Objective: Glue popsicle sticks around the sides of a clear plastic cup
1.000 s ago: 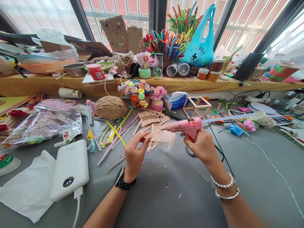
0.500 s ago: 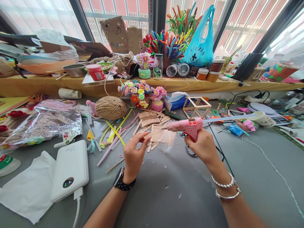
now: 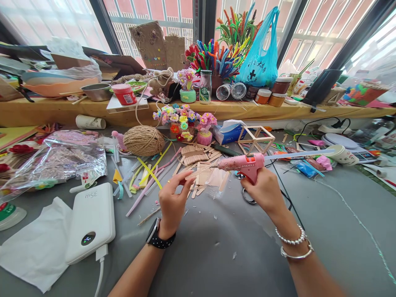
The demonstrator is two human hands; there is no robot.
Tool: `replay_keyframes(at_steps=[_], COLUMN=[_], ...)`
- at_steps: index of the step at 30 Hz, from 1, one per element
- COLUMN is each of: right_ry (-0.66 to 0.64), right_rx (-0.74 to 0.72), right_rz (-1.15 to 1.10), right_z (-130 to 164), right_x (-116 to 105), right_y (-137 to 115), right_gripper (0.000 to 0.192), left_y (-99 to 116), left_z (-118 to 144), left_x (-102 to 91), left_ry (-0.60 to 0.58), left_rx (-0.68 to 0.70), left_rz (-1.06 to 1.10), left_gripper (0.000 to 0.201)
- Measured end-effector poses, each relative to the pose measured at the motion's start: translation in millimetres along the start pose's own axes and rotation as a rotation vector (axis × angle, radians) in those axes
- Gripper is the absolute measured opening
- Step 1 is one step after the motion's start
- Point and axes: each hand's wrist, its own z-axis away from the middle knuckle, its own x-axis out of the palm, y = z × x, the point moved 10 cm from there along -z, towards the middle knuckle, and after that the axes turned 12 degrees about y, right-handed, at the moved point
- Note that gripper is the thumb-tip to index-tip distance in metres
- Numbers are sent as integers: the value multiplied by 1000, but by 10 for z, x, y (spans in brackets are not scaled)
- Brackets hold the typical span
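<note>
My right hand (image 3: 262, 192) grips a pink hot glue gun (image 3: 243, 164), its nozzle pointing left and a clear glue stick (image 3: 297, 154) jutting out behind. My left hand (image 3: 173, 202), with a black watch on the wrist, pinches a thin wooden craft stick (image 3: 198, 170) by one end; the nozzle tip sits at the stick's other end. Just behind both hands lies a heap of loose craft sticks (image 3: 199, 159) on the grey table.
A white power bank (image 3: 91, 222) with cable and a white tissue (image 3: 37, 247) lie at left. A twine ball (image 3: 144, 140), a foil bag (image 3: 58, 159), pipe-cleaner flowers (image 3: 185, 119) and a stick cube frame (image 3: 255, 138) stand behind. Black cord (image 3: 284, 194) runs right of my hand.
My left hand has drifted slightly left with the stick; the glue gun stays almost still at its tip.
</note>
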Motion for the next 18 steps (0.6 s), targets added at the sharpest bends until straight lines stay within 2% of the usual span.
replay_keyframes(at_steps=[9, 18], right_ry=[-18, 29], right_rx=[39, -2], right_rz=[-22, -36], right_z=[9, 8], right_x=[12, -14], right_y=[24, 3], right_gripper=[7, 7], left_y=[16, 4], left_z=[0, 2], left_x=[-3, -9], left_ry=[-3, 6], left_rx=[-11, -11], left_rz=[11, 10], left_gripper=[16, 16])
